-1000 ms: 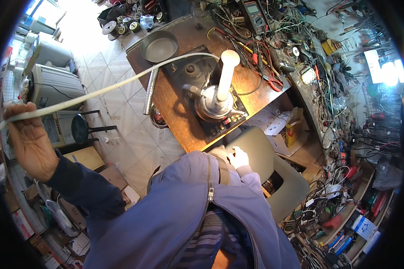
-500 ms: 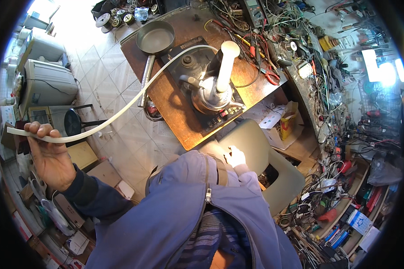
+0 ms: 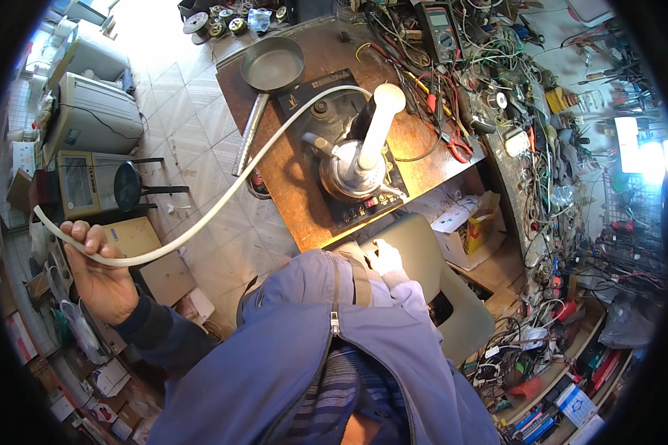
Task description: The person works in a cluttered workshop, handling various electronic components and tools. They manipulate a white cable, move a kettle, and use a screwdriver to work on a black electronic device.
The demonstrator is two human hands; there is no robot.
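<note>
My left hand point(image 3: 100, 271) grips a pale flexible hose point(image 3: 182, 236) near its free end, at the left. The hose arches across to the back of a steel pot point(image 3: 334, 182) with a dark handle and an upright pale cylinder point(image 3: 378, 119) on top. The pot stands on a black hotplate point(image 3: 304, 122) with a lit control strip, on a wooden desk point(image 3: 289, 222). A dark pan point(image 3: 272, 63) with a long steel handle lies beside the hotplate. My right hand point(image 3: 384, 258) rests by my thigh at the grey chair seat point(image 3: 423, 259), fingers loosely spread, holding nothing visible.
Pliers point(image 3: 457, 144), a multimeter point(image 3: 441, 33) and tangled leads cover the back right. Crowded shelving point(image 3: 594, 378) lines the right side. A cardboard box point(image 3: 464, 230) sits under the desk. Machines point(image 3: 89, 122), a black stool point(image 3: 130, 182) and wire spools point(image 3: 197, 26) stand around the tiled floor point(image 3: 193, 126).
My left hand has moved down and to the right with the hose, whose end now sticks up beyond my fingers and whose middle sags lower. My right hand has barely moved.
</note>
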